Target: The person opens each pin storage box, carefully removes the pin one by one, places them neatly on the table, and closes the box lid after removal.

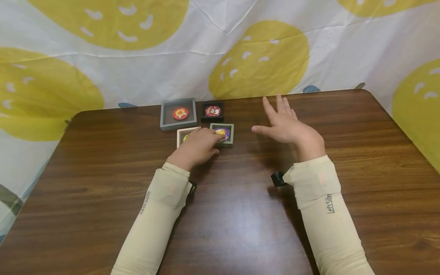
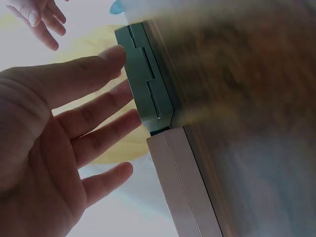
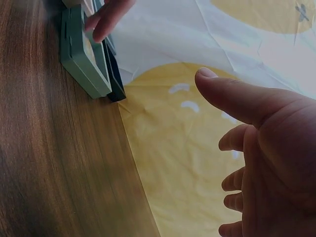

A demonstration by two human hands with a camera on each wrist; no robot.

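My left hand (image 1: 199,145) reaches over the cream frame (image 1: 180,138) and the small green frame (image 1: 231,134). In the left wrist view its fingers are extended and spread, with the thumb tip at the edge of the green frame (image 2: 145,74); whether it touches cannot be told. The green frame has a purple and yellow round piece (image 1: 222,131) in it. Off to the right, my right hand (image 1: 287,126) hovers over the table with fingers spread and nothing in it. The left hand hides part of the cream frame.
Behind these stand a larger grey frame (image 1: 167,124) with a red and orange disc (image 1: 180,113) and a black frame (image 1: 203,115) with a red disc (image 1: 212,110). The brown wooden table (image 1: 227,214) ends at a white cloth (image 1: 165,72) with yellow fruit shapes.
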